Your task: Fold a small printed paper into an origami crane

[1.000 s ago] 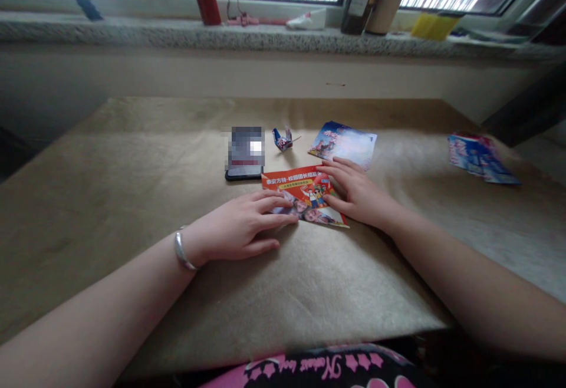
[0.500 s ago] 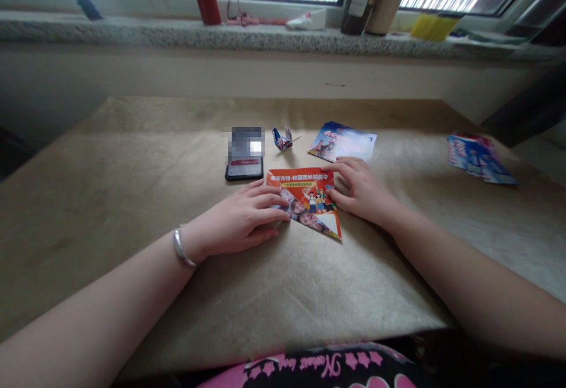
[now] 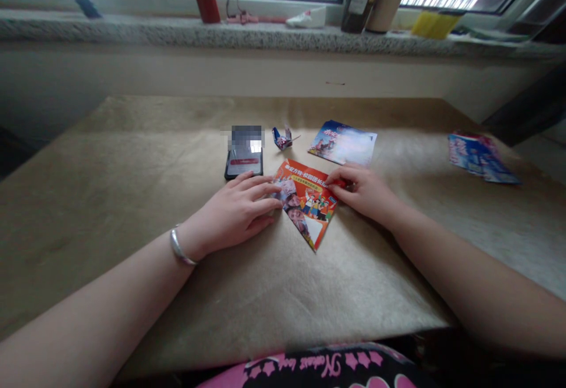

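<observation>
An orange printed leaflet [image 3: 309, 202], folded into a triangle, lies on the tan table [image 3: 132, 164] with one point toward me. My left hand [image 3: 234, 214] rests flat on the table, its stretched fingertips touching the leaflet's left edge. My right hand [image 3: 365, 190] pinches the leaflet's right corner between thumb and fingers. A silver bangle [image 3: 177, 247] sits on my left wrist.
A phone [image 3: 244, 161] lies just beyond my left hand. A small folded paper crane [image 3: 283, 138] and a blue leaflet [image 3: 344, 142] sit further back. More blue leaflets [image 3: 480, 157] lie at the right edge. The window sill [image 3: 265, 34] holds bottles and clutter.
The leaflet has turned clockwise on the table, its lower point swinging from the right toward me. My right hand moved from lying on it to pinching its right corner.
</observation>
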Demonstrator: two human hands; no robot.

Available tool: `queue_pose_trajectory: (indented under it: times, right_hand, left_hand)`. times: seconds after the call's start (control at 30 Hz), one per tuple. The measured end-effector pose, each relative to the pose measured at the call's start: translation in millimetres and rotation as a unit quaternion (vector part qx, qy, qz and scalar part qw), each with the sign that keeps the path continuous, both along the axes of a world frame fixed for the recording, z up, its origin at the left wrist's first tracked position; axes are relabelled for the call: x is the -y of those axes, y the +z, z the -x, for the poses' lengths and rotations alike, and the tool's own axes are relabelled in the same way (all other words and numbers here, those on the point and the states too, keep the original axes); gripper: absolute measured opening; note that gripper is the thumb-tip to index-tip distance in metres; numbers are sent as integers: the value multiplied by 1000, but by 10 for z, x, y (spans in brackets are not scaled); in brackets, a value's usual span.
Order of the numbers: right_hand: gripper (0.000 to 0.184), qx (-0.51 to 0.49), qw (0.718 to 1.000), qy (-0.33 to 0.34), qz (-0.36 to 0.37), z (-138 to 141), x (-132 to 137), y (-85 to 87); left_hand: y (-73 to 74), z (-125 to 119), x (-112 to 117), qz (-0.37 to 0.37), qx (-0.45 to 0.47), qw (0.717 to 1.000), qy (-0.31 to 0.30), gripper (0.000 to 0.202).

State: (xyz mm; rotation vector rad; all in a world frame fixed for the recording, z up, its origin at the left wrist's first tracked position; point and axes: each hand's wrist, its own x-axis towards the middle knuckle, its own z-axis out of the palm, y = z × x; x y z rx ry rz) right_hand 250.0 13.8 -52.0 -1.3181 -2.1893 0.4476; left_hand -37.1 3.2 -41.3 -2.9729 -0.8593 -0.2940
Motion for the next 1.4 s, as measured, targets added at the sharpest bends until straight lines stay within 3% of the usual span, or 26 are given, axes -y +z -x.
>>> queue_pose_trajectory:
  times: [0.23, 0.47, 0.73, 1.07, 1.23, 1.4]
  right_hand:
    - [17, 35, 999, 3, 40, 17, 15, 2]
    - [19, 5, 997, -9, 72, 36, 29, 8]
    - [26, -1, 997, -29, 66, 88, 75, 44]
    - [43, 43, 995, 84, 44, 86, 110, 14]
    - [29, 69, 993, 97, 19, 56, 86, 4]
    - [17, 112, 987, 101, -55, 11, 76, 40]
  left_hand:
    - [-11, 7, 10, -18, 6, 999, 27, 29]
    - [-16, 14, 7, -39, 20, 998, 47, 33]
    - [21, -29, 55, -3, 17, 1000, 4, 32]
    - [-18, -24, 30, 14, 35, 999, 16, 35]
    - [-27, -29, 29, 28, 30, 999, 21, 35]
    - [-48, -6, 23, 51, 28, 998, -2, 41]
